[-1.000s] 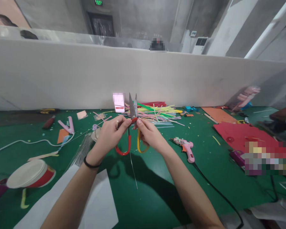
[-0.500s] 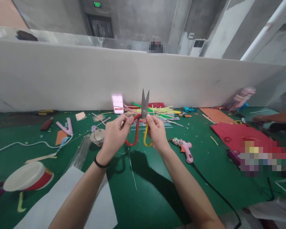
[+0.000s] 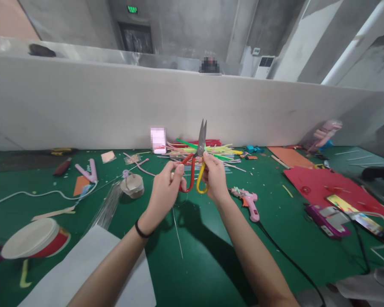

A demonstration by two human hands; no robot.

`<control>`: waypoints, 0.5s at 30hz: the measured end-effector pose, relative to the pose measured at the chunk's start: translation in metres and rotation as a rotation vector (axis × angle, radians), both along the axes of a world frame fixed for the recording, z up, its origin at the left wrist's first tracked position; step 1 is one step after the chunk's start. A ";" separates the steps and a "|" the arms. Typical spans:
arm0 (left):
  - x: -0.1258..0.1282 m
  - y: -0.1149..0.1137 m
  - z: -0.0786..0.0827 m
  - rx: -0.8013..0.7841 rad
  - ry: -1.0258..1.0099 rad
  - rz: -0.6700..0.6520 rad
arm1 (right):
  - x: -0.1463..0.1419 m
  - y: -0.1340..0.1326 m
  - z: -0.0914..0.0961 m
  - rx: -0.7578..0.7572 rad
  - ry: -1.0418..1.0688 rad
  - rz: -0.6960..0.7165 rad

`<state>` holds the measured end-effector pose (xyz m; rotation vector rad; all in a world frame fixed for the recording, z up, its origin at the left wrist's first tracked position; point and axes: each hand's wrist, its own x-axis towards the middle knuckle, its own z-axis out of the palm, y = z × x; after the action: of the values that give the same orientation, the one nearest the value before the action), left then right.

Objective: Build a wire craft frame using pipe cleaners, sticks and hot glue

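Observation:
A pair of scissors [image 3: 201,147] is held up in front of me, tips pointing up and blades slightly apart. My right hand [image 3: 215,175] grips its yellow handle near the pivot. My left hand [image 3: 166,187] is closed at the red handle, thumb and fingertips pressed together beside it. A thin wire [image 3: 178,233] trails down below the hands, with a faint loop near its top; where its upper end goes is hidden. Behind the blades lies a pile of coloured pipe cleaners [image 3: 225,150].
A pink glue gun [image 3: 250,204] with a black cord lies to the right, near red felt [image 3: 310,181] and a phone [image 3: 368,221]. Leftward are a tape roll [image 3: 132,186], clear strips [image 3: 107,207], white paper [image 3: 83,260] and a paper bowl [image 3: 35,238]. A pale partition [image 3: 115,106] stands behind.
The scissors have shifted slightly right and their blades have drawn closer together. My left hand has moved right with the handle. Another person's hand at the far right has withdrawn from view.

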<state>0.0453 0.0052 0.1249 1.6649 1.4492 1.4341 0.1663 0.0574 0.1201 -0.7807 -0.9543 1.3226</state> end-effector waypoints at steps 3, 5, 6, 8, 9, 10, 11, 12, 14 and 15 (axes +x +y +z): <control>0.011 -0.003 -0.006 0.030 -0.057 0.049 | -0.008 -0.001 -0.010 -0.048 0.031 -0.035; 0.014 -0.003 -0.009 0.038 -0.060 0.057 | -0.013 0.000 -0.017 -0.065 0.019 -0.057; 0.014 -0.002 -0.009 0.039 -0.058 0.051 | -0.014 0.001 -0.021 -0.054 -0.016 -0.063; 0.009 0.000 -0.010 0.057 -0.040 0.054 | -0.016 0.003 -0.025 0.036 -0.136 -0.126; 0.005 0.002 -0.009 0.077 -0.013 0.066 | -0.016 0.003 -0.026 0.115 -0.215 -0.198; 0.001 0.004 -0.009 0.104 0.026 0.088 | -0.016 0.003 -0.026 0.206 -0.299 -0.282; -0.003 0.005 -0.010 0.136 0.072 0.122 | -0.017 0.001 -0.025 0.295 -0.379 -0.352; -0.006 0.006 -0.010 0.169 0.119 0.160 | -0.018 -0.001 -0.025 0.363 -0.438 -0.374; -0.010 0.006 -0.012 0.227 0.210 0.214 | -0.023 -0.007 -0.022 0.396 -0.433 -0.244; -0.011 0.006 -0.013 0.251 0.255 0.223 | -0.025 -0.009 -0.021 0.367 -0.359 -0.124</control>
<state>0.0341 0.0111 0.1120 1.9486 1.6958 1.6264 0.1414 0.0479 0.0989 -0.7884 -1.3645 0.8774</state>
